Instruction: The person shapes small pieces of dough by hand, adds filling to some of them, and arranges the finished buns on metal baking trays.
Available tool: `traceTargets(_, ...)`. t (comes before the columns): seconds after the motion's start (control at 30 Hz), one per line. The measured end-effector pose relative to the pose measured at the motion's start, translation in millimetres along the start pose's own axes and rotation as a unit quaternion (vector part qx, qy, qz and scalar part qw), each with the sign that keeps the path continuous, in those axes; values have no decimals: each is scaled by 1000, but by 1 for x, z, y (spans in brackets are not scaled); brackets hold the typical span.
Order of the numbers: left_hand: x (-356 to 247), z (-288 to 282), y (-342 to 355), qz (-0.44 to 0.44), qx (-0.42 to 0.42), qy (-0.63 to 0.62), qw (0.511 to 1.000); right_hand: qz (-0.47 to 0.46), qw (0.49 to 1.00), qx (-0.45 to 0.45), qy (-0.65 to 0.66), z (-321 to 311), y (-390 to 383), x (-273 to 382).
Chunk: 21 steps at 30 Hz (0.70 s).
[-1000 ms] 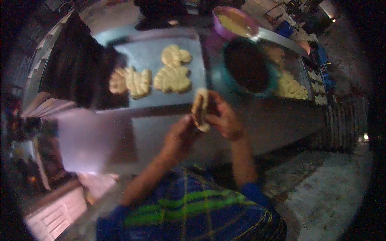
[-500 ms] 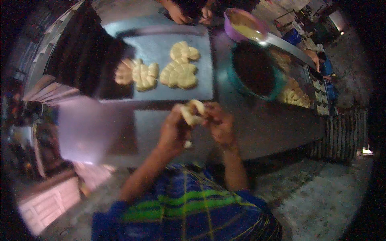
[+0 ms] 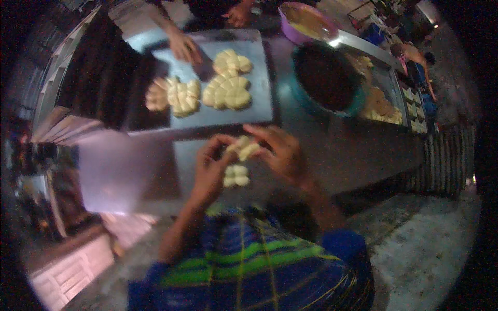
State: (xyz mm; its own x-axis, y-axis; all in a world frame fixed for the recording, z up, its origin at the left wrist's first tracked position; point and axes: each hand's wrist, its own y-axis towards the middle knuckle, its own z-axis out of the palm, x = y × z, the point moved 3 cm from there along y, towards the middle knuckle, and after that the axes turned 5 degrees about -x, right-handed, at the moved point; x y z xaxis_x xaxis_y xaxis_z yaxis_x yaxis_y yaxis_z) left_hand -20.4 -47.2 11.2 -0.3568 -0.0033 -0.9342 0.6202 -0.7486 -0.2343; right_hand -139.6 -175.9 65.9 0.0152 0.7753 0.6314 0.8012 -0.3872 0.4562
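Observation:
My left hand [image 3: 210,160] and my right hand [image 3: 277,153] pinch a small pale, segmented dough piece [image 3: 244,147] between their fingertips, low in the middle of the head view. Just below it is a second pale dough piece [image 3: 236,176], scored into lobes, over the steel table [image 3: 363,155]; whether it touches the piece in my fingers I cannot tell. Beyond my hands, a metal tray [image 3: 259,111] bears several shaped dough pieces [image 3: 225,93]. Another person's hand [image 3: 184,49] reaches onto that tray, its fingers near the back of the dough.
A teal basin [image 3: 350,106] with dark contents and a purple basin [image 3: 290,28] stand right of the tray. More dough [image 3: 384,111] lies farther right. Dark stacked trays [image 3: 88,78] are at left. The other person's second hand [image 3: 238,15] shows behind; another person [image 3: 417,65] is at far right.
The dough in my hands has turned from upright to flatter, with a second piece now visible below it. Another person's hand has moved in over the tray from the back.

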Motion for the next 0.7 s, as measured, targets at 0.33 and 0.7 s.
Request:
traceTargets(0.33, -14, -10, 0, -38, 97, -78, 992, 131, 966, 155, 161, -3, 14, -24)
traceTargets(0.7, 32, -20, 8, -195, 44, -276, 940, -58, 997, -44, -32, 39, -3, 21)
